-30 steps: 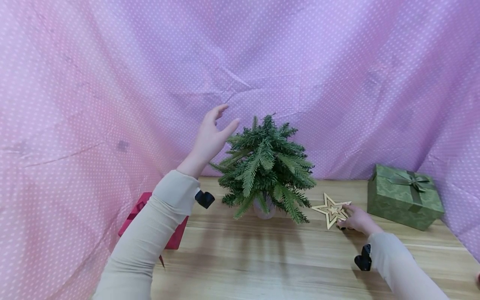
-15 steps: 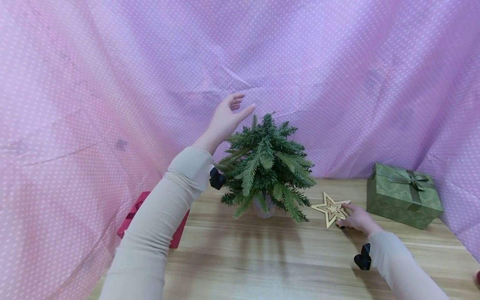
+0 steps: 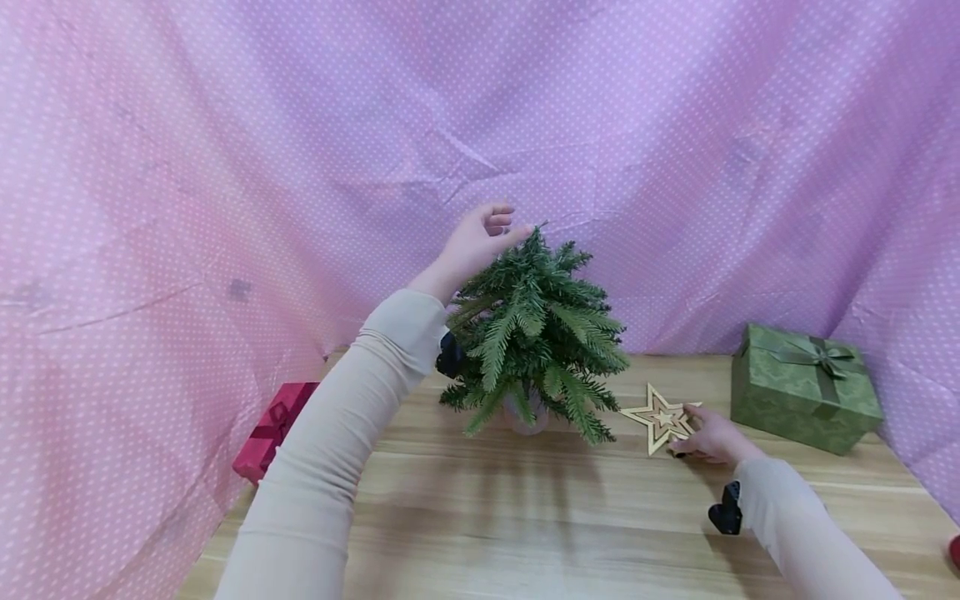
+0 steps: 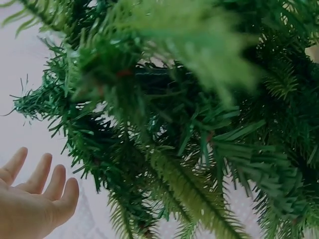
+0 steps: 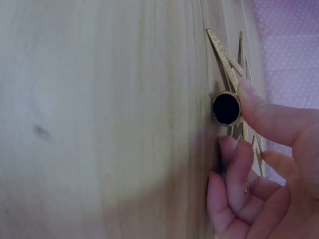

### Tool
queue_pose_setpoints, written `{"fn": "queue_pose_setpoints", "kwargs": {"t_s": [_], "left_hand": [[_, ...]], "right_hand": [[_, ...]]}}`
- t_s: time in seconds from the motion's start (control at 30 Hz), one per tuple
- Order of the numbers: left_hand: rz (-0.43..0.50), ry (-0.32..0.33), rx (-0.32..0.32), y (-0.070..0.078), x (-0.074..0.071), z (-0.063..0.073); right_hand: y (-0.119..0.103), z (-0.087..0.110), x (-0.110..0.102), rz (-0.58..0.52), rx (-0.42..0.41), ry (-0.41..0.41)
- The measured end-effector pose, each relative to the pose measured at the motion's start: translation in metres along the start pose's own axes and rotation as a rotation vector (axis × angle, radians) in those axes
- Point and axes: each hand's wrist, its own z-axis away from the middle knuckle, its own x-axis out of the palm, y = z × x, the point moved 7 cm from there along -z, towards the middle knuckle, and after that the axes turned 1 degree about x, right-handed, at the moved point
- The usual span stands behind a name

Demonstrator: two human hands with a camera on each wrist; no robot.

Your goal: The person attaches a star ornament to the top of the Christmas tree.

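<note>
Right hand (image 3: 711, 437): clamped on gold star (image 3: 664, 419), with one point toward upright tree (image 3: 534, 329). Left hand (image 3: 474, 243): fingers apart, near top.

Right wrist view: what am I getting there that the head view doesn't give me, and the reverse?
Only the right wrist view shows the full face of the round, black, gold-rimmed piece at the gold-coloured openwork star. Only the head view shows the bushy green artificial tree, the left hand near its tip, the green patterned gift box and the red ribboned gift box. Both show the right hand pinching the star, the pale wooden table and the pink dotted cloth.
</note>
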Motion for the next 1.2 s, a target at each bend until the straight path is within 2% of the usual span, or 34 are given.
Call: {"fn": "queue_pose_setpoints", "kwargs": {"t_s": [0.2, 0.4, 0.67, 0.83, 1.2], "left_hand": [[-0.013, -0.046, -0.031, -0.01, 0.011, 0.0], [-0.045, -0.084, -0.049, -0.02, 0.02, 0.003], [-0.063, -0.069, -0.033, -0.023, 0.025, 0.005], [-0.062, -0.043, -0.051, -0.025, 0.027, 0.005], [-0.05, -0.013, -0.054, -0.031, 0.028, 0.006]], "right_hand": [[0.004, 0.001, 0.001, 0.006, 0.044, 0.0], [0.004, 0.002, 0.002, 0.049, 0.044, -0.009], [-0.001, 0.0, 0.001, 0.088, -0.001, 0.03], [-0.005, -0.003, 0.0, 0.141, -0.05, 0.05], [-0.006, -0.006, 0.002, 0.12, -0.061, 0.006]]}}
